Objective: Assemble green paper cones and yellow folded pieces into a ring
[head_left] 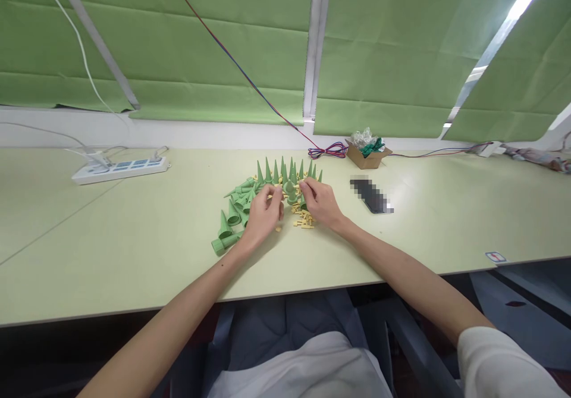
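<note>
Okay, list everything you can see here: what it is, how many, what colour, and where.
Upright cones: roughly ten, green, beyond the hands
Other cone pieces: many, green, piled toward the left
Small pegs: many, yellow, among the cones and nearer the person
Table: one, pale yellow-green, beneath these
Power strip: one, white and blue, back left
Cable coil: one, red and blue, left of the box
Box: one, brown, back, right of centre
Phone-like object: one, dark, pixelated, before the box
Sticker: one, mostly white, right front edge
Blinds: several, green, behind the table
Left grip: one, bare, left of centre
Right grip: one, bare, right of centre
</note>
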Action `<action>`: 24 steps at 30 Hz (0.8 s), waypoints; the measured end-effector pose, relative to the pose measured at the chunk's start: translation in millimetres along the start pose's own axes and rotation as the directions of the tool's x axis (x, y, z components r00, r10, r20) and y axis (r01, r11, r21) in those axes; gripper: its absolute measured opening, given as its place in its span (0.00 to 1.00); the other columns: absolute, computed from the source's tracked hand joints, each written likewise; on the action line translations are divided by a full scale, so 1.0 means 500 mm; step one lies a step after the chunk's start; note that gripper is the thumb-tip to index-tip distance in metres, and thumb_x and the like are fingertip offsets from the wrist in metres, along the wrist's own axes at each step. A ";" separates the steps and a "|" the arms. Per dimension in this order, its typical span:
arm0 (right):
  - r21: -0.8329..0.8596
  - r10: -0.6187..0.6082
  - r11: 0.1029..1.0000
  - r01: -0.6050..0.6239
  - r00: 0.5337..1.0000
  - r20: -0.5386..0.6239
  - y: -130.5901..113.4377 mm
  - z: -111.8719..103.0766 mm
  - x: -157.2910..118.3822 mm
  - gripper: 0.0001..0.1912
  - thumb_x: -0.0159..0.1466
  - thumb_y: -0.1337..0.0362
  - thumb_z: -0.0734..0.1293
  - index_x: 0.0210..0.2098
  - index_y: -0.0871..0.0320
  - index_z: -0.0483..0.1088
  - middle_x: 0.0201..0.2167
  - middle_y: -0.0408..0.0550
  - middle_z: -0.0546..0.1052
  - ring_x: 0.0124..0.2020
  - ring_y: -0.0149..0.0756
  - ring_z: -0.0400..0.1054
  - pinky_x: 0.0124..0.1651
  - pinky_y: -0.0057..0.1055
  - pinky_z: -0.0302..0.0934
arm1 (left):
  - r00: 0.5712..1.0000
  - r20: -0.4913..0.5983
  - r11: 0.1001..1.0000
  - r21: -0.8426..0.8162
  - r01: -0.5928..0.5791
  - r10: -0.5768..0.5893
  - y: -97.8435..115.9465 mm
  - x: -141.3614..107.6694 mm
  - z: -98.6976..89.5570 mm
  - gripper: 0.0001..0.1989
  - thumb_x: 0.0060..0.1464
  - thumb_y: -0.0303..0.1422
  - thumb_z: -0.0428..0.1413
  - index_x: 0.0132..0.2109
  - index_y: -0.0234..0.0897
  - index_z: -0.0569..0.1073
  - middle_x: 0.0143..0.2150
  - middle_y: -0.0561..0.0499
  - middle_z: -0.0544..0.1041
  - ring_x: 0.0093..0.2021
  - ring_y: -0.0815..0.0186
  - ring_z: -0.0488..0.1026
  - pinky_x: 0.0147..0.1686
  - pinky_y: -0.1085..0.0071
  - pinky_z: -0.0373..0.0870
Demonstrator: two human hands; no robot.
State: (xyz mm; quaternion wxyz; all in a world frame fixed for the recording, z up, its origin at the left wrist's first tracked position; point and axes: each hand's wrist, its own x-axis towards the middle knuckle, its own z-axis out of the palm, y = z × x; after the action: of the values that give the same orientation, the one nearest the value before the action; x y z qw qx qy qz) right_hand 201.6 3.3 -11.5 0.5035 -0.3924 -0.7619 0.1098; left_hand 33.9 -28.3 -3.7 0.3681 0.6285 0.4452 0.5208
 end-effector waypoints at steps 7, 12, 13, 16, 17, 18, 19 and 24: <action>0.058 -0.070 0.996 0.065 0.994 0.088 -0.001 -0.006 -0.001 0.18 0.73 0.56 0.55 0.27 0.55 0.56 0.22 0.40 0.62 0.24 0.30 0.54 0.31 0.30 0.51 | 0.963 0.214 0.925 -0.306 0.224 -0.163 -0.002 0.004 0.001 0.27 0.61 0.55 0.52 0.29 0.35 0.69 0.24 0.50 0.68 0.20 0.70 0.64 0.17 0.72 0.60; 0.067 -0.080 0.995 0.074 0.993 0.086 0.003 -0.010 -0.001 0.17 0.73 0.56 0.55 0.28 0.55 0.57 0.22 0.40 0.61 0.24 0.30 0.54 0.31 0.30 0.51 | 0.955 0.254 0.919 -0.319 0.233 -0.154 -0.008 0.005 -0.002 0.24 0.59 0.53 0.55 0.31 0.35 0.69 0.30 0.49 0.70 0.22 0.70 0.65 0.17 0.73 0.61; 0.069 -0.082 0.995 0.076 0.993 0.085 0.003 -0.010 -0.001 0.17 0.73 0.56 0.55 0.28 0.55 0.56 0.22 0.40 0.61 0.24 0.30 0.54 0.31 0.30 0.51 | 0.952 0.266 0.920 -0.313 0.236 -0.154 -0.008 0.005 -0.003 0.24 0.59 0.53 0.55 0.31 0.35 0.70 0.30 0.49 0.70 0.22 0.71 0.65 0.17 0.72 0.61; 0.063 -0.077 0.995 0.072 0.994 0.081 0.006 -0.011 -0.001 0.18 0.73 0.55 0.54 0.28 0.55 0.55 0.22 0.40 0.60 0.24 0.30 0.53 0.31 0.30 0.50 | 0.940 0.307 0.927 -0.288 0.240 -0.148 -0.006 0.003 -0.005 0.24 0.60 0.53 0.55 0.31 0.35 0.69 0.28 0.50 0.69 0.22 0.71 0.65 0.19 0.73 0.62; 0.057 -0.071 0.996 0.067 0.994 0.080 0.007 -0.011 -0.001 0.19 0.73 0.55 0.54 0.27 0.54 0.54 0.22 0.40 0.59 0.24 0.30 0.53 0.31 0.30 0.50 | 0.938 0.316 0.932 -0.274 0.236 -0.144 -0.005 0.003 -0.005 0.24 0.60 0.53 0.55 0.31 0.35 0.69 0.27 0.51 0.68 0.22 0.71 0.65 0.19 0.73 0.62; 0.050 -0.064 0.997 0.060 0.995 0.079 0.007 -0.010 -0.001 0.19 0.73 0.54 0.54 0.27 0.54 0.53 0.21 0.39 0.59 0.23 0.30 0.52 0.31 0.30 0.49 | 0.937 0.319 0.940 -0.254 0.227 -0.140 -0.004 0.002 -0.006 0.23 0.60 0.53 0.55 0.31 0.36 0.68 0.26 0.52 0.68 0.22 0.71 0.64 0.20 0.73 0.62; 0.044 -0.056 0.998 0.052 0.995 0.079 0.008 -0.010 -0.001 0.19 0.73 0.54 0.54 0.27 0.54 0.52 0.21 0.39 0.58 0.23 0.30 0.52 0.30 0.30 0.49 | 0.940 0.315 0.951 -0.227 0.211 -0.133 -0.004 0.001 -0.007 0.22 0.59 0.52 0.56 0.31 0.37 0.67 0.24 0.53 0.67 0.21 0.71 0.64 0.20 0.73 0.62; 0.015 -0.025 1.000 0.023 0.994 0.105 0.005 -0.009 -0.001 0.20 0.73 0.53 0.53 0.26 0.54 0.50 0.20 0.39 0.57 0.22 0.30 0.50 0.29 0.31 0.47 | 0.963 0.261 0.995 -0.048 0.084 -0.068 -0.001 -0.004 -0.007 0.18 0.55 0.46 0.62 0.34 0.40 0.64 0.20 0.58 0.65 0.18 0.69 0.64 0.20 0.72 0.58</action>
State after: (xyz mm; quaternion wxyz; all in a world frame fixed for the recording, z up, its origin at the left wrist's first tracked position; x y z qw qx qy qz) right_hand 206.6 3.5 -11.1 0.4666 -0.3734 -0.7912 0.1297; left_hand 30.5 -29.8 -4.3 0.4610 0.6626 0.4016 0.4326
